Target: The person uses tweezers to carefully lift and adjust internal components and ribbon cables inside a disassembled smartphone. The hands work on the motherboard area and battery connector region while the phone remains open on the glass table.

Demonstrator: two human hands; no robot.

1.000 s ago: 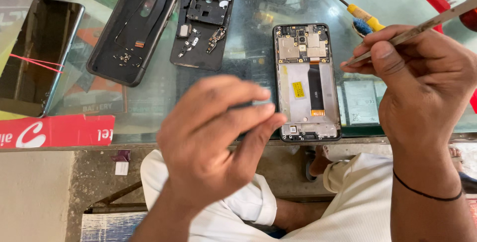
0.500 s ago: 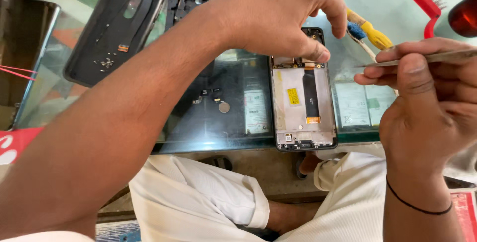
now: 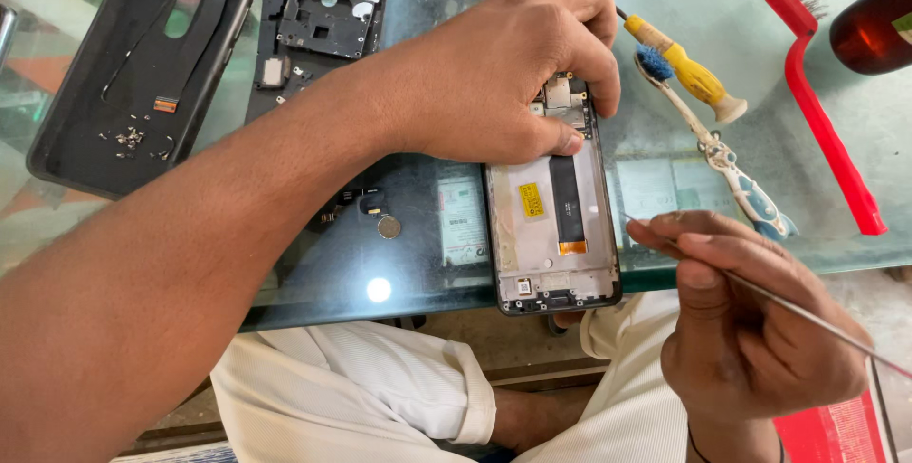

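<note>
1. Your right hand (image 3: 750, 330) sits nearest the camera at lower right, off the table edge, fingers pressed together around thin tweezers (image 3: 817, 321). The tip points left toward the phone and ends just beside its right edge.
2. The phone (image 3: 556, 226) lies face down on the glass table (image 3: 703, 26), back cover off, its bottom end overhanging the table's near edge. A yellow label and a black strip with an orange end show in its middle.
3. Your left hand (image 3: 513, 64) reaches across from the left and covers the phone's top end. The thumb presses on the frame, fingers curl over the upper boards; it pins the phone down, not pinching anything I can make out.
4. Left of the phone, a small round part (image 3: 389, 226) and dark bits lie loose on the glass.
5. Right of the phone: a blue-bristled brush (image 3: 712, 150), then a yellow screwdriver (image 3: 689, 74), then a red brush (image 3: 822, 112). A dark bottle (image 3: 874, 21) sits at the far right corner.
6. Far left: a black back cover (image 3: 142, 64) lying inside up with tiny screws in it. Beside it, a black inner frame (image 3: 318, 21).
</note>
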